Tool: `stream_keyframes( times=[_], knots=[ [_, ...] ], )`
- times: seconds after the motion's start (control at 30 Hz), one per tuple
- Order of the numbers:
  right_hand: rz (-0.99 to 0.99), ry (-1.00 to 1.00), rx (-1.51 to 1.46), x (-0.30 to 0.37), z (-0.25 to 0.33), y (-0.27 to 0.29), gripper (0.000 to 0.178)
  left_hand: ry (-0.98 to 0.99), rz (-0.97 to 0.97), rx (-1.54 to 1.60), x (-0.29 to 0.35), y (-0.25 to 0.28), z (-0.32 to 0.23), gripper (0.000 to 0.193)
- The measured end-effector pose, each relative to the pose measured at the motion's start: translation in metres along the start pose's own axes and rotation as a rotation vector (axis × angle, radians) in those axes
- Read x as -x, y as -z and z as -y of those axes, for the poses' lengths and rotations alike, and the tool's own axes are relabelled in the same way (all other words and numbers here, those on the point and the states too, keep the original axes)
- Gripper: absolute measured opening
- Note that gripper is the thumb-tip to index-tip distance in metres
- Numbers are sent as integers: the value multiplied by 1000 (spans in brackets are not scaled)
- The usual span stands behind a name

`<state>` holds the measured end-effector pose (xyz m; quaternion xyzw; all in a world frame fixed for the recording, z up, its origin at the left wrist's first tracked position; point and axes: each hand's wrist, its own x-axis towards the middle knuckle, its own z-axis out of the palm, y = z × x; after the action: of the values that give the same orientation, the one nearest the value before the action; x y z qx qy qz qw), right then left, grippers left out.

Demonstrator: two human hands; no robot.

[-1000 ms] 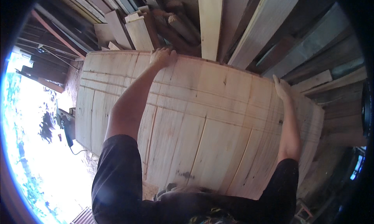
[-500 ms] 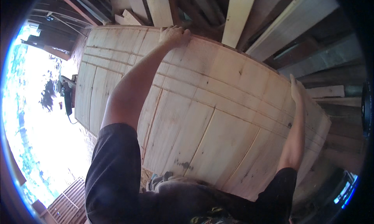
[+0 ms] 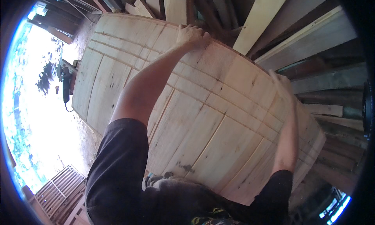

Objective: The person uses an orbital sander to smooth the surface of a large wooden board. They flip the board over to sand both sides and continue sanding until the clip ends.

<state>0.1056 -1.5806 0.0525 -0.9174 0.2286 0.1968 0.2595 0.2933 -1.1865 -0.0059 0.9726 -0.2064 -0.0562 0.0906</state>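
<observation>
A large pale wooden panel (image 3: 230, 135), made of boards with long grooves across it, fills the middle of the view. Its near side reaches up to my body. Over its far edge my left hand (image 3: 193, 35) is closed, the fingers bent around the rim and their tips partly hidden. Farther right along that same edge is my right hand (image 3: 282, 84), smeared by motion. It is at or just above the rim; whether it touches the wood I cannot tell. Dark stains mark the panel near my body.
Several planks (image 3: 262, 19) lean and lie beyond the far edge, with more stacked at the right. A dark power tool (image 3: 66, 86) with a cord sits past the panel's left end. A slatted wooden frame (image 3: 60, 191) is at the lower left, beside bright daylight.
The panel looks more tilted in the view, its right end lower. My right hand has shifted left along the far edge and is now blurred. My left hand keeps its hold.
</observation>
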Motion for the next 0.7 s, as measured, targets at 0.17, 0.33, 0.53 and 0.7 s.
stream_keyframes(
  times=[0.17, 0.33, 0.53, 0.7],
  knots=[
    [-113, -34, 133, -11, 28, -36, 87, 7, -225, 256, 47, 8, 29, 52],
    [-146, -60, 100, 19, 2, -30, 89, 649, -412, 265, 280, 25, 91, 98],
    [-114, -52, 176, 10, 1, -43, 91, 1584, -714, 587, 550, -18, 125, 102],
    [-116, -21, 185, 1, -13, -42, 98, 1470, -803, 1397, 551, -9, 107, 85]
  ],
)
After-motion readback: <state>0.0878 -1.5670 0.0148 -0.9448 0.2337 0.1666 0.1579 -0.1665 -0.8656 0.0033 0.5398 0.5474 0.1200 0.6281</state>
